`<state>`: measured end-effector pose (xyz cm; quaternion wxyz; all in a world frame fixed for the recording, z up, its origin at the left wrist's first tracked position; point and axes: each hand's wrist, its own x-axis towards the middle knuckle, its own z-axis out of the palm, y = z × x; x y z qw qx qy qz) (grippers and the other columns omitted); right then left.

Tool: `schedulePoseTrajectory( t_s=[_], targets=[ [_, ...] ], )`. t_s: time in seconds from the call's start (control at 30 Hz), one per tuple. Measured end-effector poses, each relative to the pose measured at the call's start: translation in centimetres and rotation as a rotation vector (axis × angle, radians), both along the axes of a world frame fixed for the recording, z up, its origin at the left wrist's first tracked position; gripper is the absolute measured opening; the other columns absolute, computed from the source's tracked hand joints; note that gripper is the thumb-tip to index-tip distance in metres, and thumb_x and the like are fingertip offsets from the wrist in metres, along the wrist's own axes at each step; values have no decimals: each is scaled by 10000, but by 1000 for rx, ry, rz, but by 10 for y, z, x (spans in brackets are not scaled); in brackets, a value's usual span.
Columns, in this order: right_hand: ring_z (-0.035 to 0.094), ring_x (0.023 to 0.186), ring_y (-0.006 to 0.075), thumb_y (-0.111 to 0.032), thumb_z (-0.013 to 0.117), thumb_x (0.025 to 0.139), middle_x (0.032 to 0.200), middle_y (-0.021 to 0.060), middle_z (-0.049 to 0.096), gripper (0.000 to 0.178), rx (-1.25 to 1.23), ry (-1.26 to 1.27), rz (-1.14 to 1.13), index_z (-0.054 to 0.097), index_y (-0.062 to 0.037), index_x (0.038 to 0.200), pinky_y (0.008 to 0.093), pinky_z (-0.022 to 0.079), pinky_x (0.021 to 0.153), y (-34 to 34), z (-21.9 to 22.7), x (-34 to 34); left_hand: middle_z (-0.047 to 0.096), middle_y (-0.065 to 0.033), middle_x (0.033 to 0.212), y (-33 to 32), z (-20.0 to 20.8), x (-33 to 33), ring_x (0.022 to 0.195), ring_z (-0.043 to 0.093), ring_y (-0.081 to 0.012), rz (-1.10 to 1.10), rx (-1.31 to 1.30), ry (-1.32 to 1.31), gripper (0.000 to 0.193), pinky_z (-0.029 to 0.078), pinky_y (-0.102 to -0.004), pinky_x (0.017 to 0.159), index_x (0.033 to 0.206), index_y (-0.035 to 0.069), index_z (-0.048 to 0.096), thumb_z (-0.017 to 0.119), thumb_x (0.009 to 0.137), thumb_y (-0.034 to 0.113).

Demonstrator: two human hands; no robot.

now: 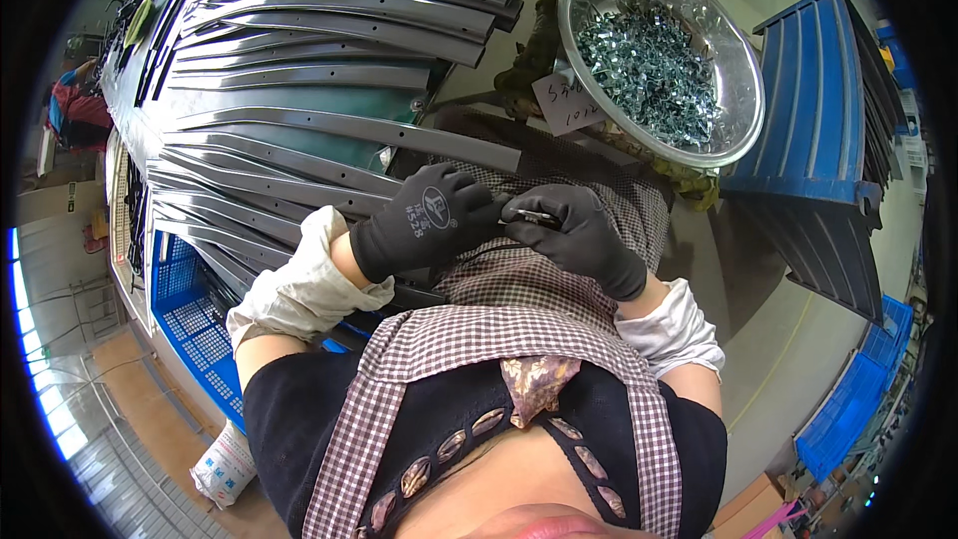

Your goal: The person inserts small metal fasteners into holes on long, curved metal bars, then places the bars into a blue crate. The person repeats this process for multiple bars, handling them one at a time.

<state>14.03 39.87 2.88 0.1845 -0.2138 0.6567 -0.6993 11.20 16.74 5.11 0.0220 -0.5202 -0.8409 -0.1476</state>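
Both my hands wear black gloves and meet over my checked apron point(529, 284). My left hand point(424, 223) is closed, its back turned up and its fingers curled towards the right hand; whatever it grips is hidden. Fingers bent in a pinch, my right hand point(577, 240) holds a small dark piece with a shiny metal edge point(534, 217), too small to name. Long dark metal strips point(329, 130) with small holes lie side by side to the left, and some pass beneath my left hand. One strip's end reaches out just above my hands.
Beyond my right hand stands a round metal basin point(743, 130) full of small shiny metal clips point(649, 70). A handwritten paper card point(566, 105) leans by it. A blue bin point(808, 100) stands at the right, a blue perforated crate point(205, 339) at the lower left.
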Motion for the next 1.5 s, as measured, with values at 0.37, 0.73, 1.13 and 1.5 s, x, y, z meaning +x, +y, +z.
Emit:
schedulePoseTrajectory(
  t_s=[0.37, 0.73, 1.13, 1.5],
  targets=[
    [613, 870, 157, -221, 775, 831, 954, 98, 658, 476, 268, -76, 202, 613, -16, 1229, 319, 503, 783, 16, -7, -9, 524, 27, 857, -1, -11, -2, 742, 551, -139, -135, 1, 257, 454, 464, -307, 644, 1151, 196, 684, 757, 706, 247],
    [662, 830, 332, -206, 677, 909, 979, 156, 664, 377, 691, 507, -203, 575, -54, 1238, 403, 531, 721, 24, -38, -18, 655, -130, 1128, -36, -23, -55, 974, 634, -333, 237, 92, -214, 477, 495, -466, 869, 1200, 82, 659, 785, 762, 225],
    [644, 774, 336, -279, 662, 908, 813, 150, 640, 240, 570, 420, -187, 640, -41, 926, 422, 504, 655, 8, -59, -50, 663, -139, 1032, -43, -36, -60, 921, 637, -356, 191, 68, -333, 414, 510, -443, 820, 1146, 68, 677, 770, 757, 177],
    [652, 776, 352, -235, 623, 942, 871, 156, 674, 205, 684, 516, -171, 667, -36, 964, 414, 522, 670, 31, -58, -18, 660, -140, 1055, -42, -38, -58, 927, 637, -346, 217, 72, -321, 438, 515, -438, 829, 1187, 89, 667, 765, 770, 183]
  ],
)
